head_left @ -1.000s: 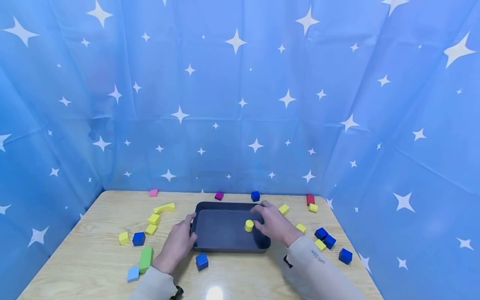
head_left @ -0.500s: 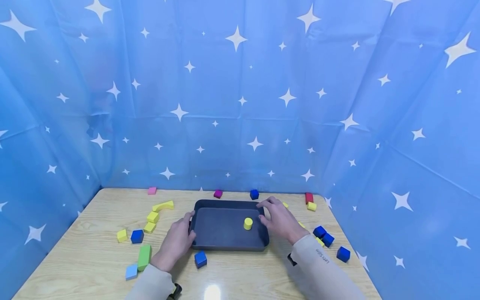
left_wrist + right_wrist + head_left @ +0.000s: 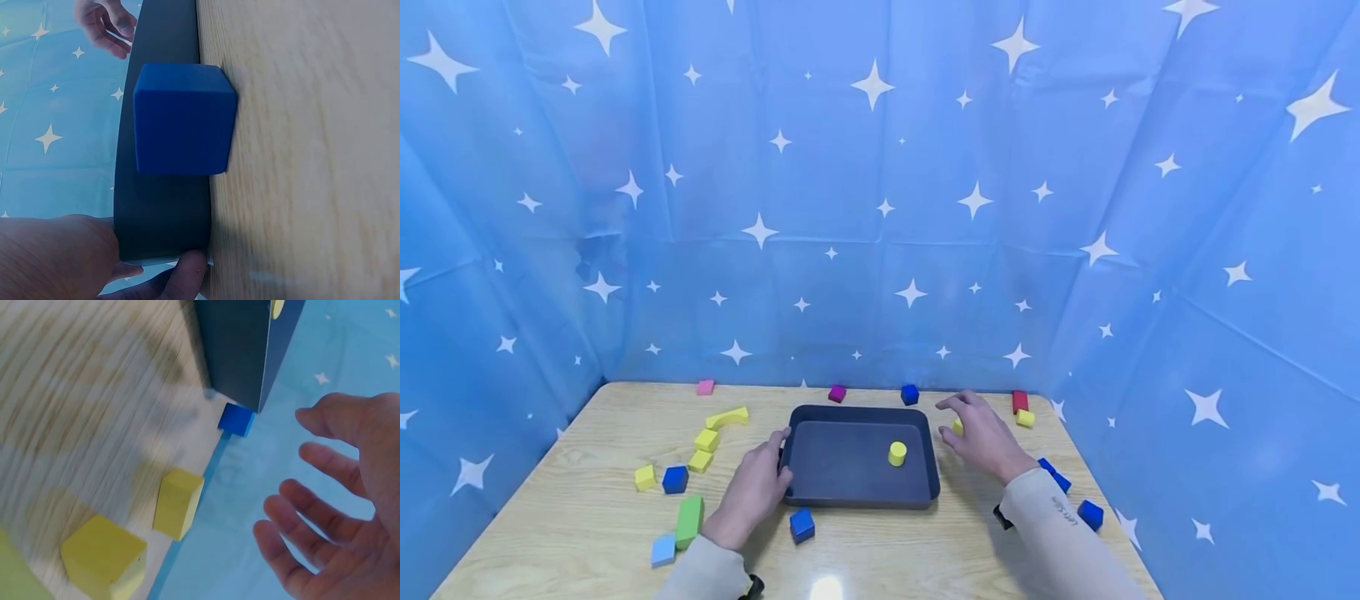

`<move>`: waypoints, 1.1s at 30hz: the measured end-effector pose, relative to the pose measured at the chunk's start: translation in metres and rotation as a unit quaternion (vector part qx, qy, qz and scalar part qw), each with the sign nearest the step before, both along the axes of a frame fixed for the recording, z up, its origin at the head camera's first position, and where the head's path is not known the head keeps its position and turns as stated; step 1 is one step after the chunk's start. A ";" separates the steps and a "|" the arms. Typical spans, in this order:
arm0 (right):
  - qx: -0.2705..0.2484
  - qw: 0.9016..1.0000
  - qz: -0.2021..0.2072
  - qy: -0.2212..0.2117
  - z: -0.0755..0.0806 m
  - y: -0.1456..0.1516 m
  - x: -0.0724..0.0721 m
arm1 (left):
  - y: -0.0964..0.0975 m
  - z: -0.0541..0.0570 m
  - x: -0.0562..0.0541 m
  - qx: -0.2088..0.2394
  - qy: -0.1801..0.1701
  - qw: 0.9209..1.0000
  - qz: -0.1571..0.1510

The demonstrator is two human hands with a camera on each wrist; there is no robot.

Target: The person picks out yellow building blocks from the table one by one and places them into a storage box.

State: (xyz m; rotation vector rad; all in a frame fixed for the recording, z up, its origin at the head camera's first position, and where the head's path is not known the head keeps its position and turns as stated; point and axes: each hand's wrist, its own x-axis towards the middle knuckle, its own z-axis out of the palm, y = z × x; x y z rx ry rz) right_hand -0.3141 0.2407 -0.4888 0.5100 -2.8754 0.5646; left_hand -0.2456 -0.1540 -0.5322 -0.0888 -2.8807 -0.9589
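Right hand (image 3: 985,437), fingers wide and empty, has moved off the tray (image 3: 838,467), leaving a yellow block (image 3: 897,454) inside, left of those fingers; left hand (image 3: 754,482) grips the tray's end.

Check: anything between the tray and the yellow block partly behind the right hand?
The right wall of the tray. In the head view, the right hand also overlaps the gap. Nothing else visible up to the yellow block.

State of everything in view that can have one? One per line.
Tray: right way up.
Yellow cylinder in tray: standing on end.
Left hand: gripping tray's left end.
Right hand: fingers apart, holding nothing.
Green block: lying flat.
Second yellow cylinder, by red block: looks to be on its side.
Curtain: hanging, creased.
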 end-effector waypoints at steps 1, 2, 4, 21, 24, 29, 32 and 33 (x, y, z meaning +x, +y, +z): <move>0.005 1.000 -0.004 0.000 0.001 0.001 0.000 | 0.000 0.000 0.000 -0.001 -0.001 1.000 0.001; 0.010 1.000 -0.006 0.002 0.000 0.002 0.000 | 0.000 -0.001 0.000 -0.001 0.000 1.000 0.002; 0.010 1.000 -0.014 -0.001 0.000 0.004 -0.001 | 0.000 -0.002 0.000 -0.001 0.002 1.000 0.002; 0.009 1.000 -0.025 -0.008 -0.015 0.027 -0.014 | 0.001 -0.005 -0.001 0.001 0.017 1.000 0.001; 0.009 0.999 -0.027 -0.022 -0.017 0.029 -0.018 | 0.001 -0.004 -0.001 0.002 0.019 1.000 0.002; 0.003 0.999 -0.033 -0.043 -0.022 0.031 -0.024 | 0.002 -0.003 -0.001 0.003 0.013 1.000 0.005; 0.000 0.998 -0.038 -0.052 -0.025 0.030 -0.026 | 0.001 -0.004 0.000 0.005 0.012 1.000 0.005; -0.001 0.998 -0.040 -0.056 -0.026 0.029 -0.027 | 0.000 -0.004 0.000 0.005 0.012 1.000 0.004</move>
